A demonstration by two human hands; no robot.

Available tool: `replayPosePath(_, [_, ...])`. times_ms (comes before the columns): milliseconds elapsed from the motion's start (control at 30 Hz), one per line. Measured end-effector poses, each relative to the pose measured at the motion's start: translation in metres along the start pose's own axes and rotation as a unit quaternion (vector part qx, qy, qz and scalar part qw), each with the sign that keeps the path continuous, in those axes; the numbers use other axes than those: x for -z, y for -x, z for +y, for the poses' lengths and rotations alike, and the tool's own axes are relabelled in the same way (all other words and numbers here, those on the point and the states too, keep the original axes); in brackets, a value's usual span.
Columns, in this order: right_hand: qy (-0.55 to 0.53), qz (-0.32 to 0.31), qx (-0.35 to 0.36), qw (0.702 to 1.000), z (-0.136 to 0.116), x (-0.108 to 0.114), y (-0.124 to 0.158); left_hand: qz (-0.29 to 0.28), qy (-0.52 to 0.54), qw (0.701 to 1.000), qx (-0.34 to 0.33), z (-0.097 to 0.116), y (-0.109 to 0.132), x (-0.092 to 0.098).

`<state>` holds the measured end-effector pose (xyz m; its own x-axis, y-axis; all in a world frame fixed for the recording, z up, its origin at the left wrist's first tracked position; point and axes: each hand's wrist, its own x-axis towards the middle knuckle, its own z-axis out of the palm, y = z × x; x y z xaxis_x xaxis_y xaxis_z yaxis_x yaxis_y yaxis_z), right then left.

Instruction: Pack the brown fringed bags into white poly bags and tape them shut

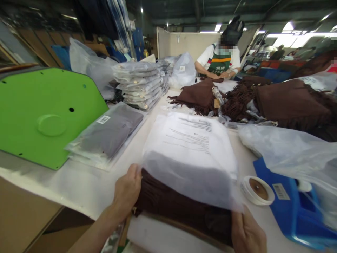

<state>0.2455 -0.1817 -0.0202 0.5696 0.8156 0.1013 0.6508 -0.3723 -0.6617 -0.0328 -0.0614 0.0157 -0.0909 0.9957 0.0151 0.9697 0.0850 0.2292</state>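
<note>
A folded dark brown garment (179,211) lies at the table's near edge, partly inside a clear plastic bag (192,147) with printed text on it. My left hand (127,191) is closed on the garment's left side at the bag's open mouth. My right hand (247,233) grips the garment and the bag's edge at the lower right. Most of the garment's far half is covered by the bag.
A green machine cover (39,112) sits at left beside a bagged grey garment (107,135). Stacked bagged garments (140,84) stand behind. Brown fringed garments (263,100) pile at right. A tape roll (258,189) and blue dispenser (295,214) lie near right. A person (221,59) works across the table.
</note>
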Motion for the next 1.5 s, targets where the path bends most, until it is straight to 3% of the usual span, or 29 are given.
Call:
replayPosePath(167, [-0.048,0.016,-0.002,0.999,-0.013,-0.012,-0.062,-0.009,0.008,1.000,0.012,0.029,-0.052,-0.013])
replayPosePath(333, [-0.082,-0.023,0.026,0.996,0.003,-0.006,-0.070,-0.055,0.060,0.996,-0.031,0.017,-0.069,-0.018])
replayPosePath(433, [-0.076,-0.045,0.041,0.995,0.016,-0.005,-0.069,-0.070,0.088,0.992,-0.058,0.006,-0.066,-0.016])
replayPosePath(733, [-0.011,-0.032,0.101,0.994,0.031,-0.006,-0.053,-0.104,0.171,0.968,-0.149,-0.021,-0.060,-0.017])
replayPosePath(867, [-0.008,0.006,0.073,0.997,0.031,-0.009,-0.048,-0.093,0.205,0.956,-0.190,-0.037,-0.037,-0.008])
replayPosePath(967, [-0.014,0.010,0.063,0.998,0.031,-0.012,-0.048,-0.049,0.175,0.941,-0.285,-0.043,-0.012,-0.008])
replayPosePath(1100, [-0.024,0.005,0.068,0.997,0.032,-0.013,-0.048,-0.001,0.098,0.924,-0.370,-0.031,0.002,-0.021])
replayPosePath(1200, [-0.054,-0.006,0.063,0.997,0.030,-0.011,-0.047,0.051,0.072,0.917,-0.389,-0.016,-0.004,-0.028])
replayPosePath(1300, [-0.074,-0.025,0.053,0.996,0.025,-0.006,-0.047,0.060,0.068,0.903,-0.420,-0.006,-0.013,-0.031])
replayPosePath(1367, [-0.082,-0.041,0.042,0.995,0.020,-0.003,-0.048,0.051,0.095,0.905,-0.411,-0.004,-0.019,-0.033])
replayPosePath(1500, [-0.118,-0.083,0.010,0.990,0.012,0.002,-0.055,0.049,0.201,0.926,-0.316,0.003,-0.027,-0.040])
